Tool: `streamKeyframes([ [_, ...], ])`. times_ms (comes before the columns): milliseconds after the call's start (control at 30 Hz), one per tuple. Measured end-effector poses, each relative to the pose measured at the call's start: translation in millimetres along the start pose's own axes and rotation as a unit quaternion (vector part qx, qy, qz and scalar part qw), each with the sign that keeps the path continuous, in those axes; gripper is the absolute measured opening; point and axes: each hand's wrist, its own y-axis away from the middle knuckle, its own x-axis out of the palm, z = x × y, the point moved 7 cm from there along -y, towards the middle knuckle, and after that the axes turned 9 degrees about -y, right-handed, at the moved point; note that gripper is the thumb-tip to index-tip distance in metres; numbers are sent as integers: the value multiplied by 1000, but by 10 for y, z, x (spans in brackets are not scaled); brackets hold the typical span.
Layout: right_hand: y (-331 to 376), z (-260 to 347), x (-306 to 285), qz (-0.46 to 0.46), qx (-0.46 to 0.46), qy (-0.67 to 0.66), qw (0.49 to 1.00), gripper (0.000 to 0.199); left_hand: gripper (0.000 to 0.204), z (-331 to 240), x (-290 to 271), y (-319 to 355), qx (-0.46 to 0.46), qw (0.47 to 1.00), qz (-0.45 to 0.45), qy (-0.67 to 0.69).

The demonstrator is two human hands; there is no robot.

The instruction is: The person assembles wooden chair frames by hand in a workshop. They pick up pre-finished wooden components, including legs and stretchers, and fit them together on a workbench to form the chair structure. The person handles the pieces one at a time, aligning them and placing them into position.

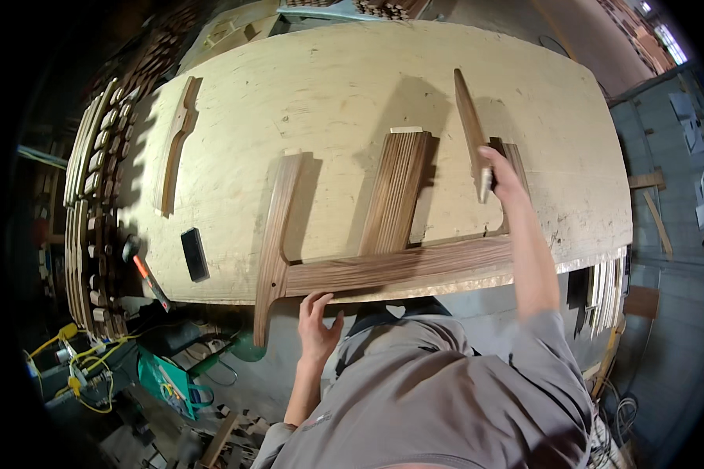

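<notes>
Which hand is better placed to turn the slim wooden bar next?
The right, I'd judge: the right hand appears to grip the slim wooden bar already, while the left hand is at the near table edge beside the long rail, away from the bar.

Head view from left lens of side-by-side pair, worn on person's head. Looks down, slightly forward, across worktable [235, 102]. Wide fisheye bows worktable's edges; corners go black. Grey shirt [422, 406] very near, at near edge; left hand [318, 332] and right hand [505, 178] close; wall [673, 258] shows at right, floor [516, 31] beyond worktable's far edge.
</notes>
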Motion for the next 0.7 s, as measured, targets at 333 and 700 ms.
streamKeyframes([
  [333, 3418, -2, 382, -18, -278, 324, 904, 120, 69, -1745, 690, -370, 28, 852, 173, 493],
  [700, 5482, -1214, -2409, -216, -124, 98, 964, 72, 48, -4032, 2468, 1632, -49, 705, 498, 502],
])
